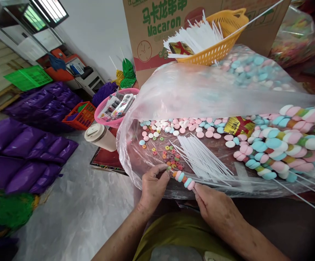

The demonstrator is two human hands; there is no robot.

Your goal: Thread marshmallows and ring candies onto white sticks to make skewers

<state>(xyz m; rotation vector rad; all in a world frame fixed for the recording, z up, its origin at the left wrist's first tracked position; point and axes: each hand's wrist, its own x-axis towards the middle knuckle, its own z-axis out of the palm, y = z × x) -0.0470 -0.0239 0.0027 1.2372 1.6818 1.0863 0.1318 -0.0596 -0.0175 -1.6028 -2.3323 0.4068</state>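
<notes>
My right hand (216,204) is closed on the lower end of a candy skewer (184,179), just under its lowest pink piece. Pink, blue and orange-brown pieces are threaded along it. At the upper end, my left hand (154,185) pinches a small green ring-shaped sweet (169,168) close to the tip. Just beyond my fingers lie loose coloured ring sweets (174,158) and a fanned pile of white sticks (201,156). Further back, pink, white and blue marshmallow-like candies (183,125) are scattered on the plastic sheet. Finished-looking candy skewers (290,141) are stacked at right.
A yellow basket (214,50) of white sticks stands behind the clear plastic bag (168,90), before a cardboard box (157,43). Left of the bag are a lidded cup (100,137) and a pink basket (99,112). Purple packages (24,148) lie on the floor.
</notes>
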